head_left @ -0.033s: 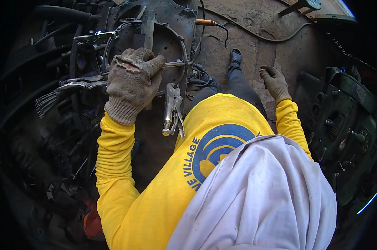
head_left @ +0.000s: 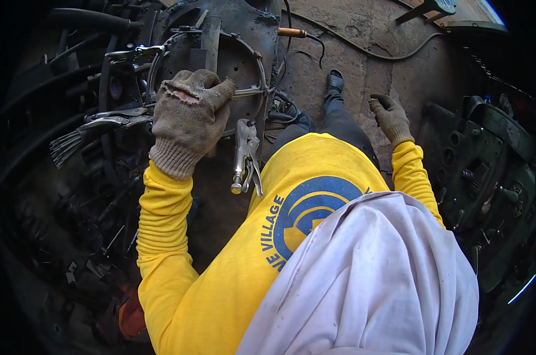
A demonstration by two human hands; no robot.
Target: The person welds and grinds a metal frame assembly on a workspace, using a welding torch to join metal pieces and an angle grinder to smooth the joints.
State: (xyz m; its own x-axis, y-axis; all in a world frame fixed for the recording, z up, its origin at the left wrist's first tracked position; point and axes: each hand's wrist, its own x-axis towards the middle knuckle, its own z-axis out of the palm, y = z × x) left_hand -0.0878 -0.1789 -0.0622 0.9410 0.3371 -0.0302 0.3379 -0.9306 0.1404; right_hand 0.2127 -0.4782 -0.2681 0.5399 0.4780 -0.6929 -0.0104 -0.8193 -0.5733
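Observation:
My left hand (head_left: 191,112), in a worn knit glove torn across the back, is over a round metal ring (head_left: 262,65) at the upper left. Its fingers are curled closed, and what they hold is hidden under the glove. A flat metal bar (head_left: 211,41) runs up beyond the knuckles, and a thin metal rod (head_left: 248,92) shows right of the thumb. Locking pliers (head_left: 244,157) hang beside my left wrist; more locking pliers (head_left: 117,118) and a clamp (head_left: 134,53) sit on the ring's left side. My right hand (head_left: 391,119), also gloved, hangs beside my right leg, fingers loosely bent and apart, nothing visible in it.
A bundle of thin grey rods (head_left: 69,145) sticks out at the left among dark metal parts. An orange-brown handle (head_left: 293,32) with a black cable lies at the bench edge. A hose (head_left: 386,57) crosses the floor. Green machinery (head_left: 481,154) stands at the right.

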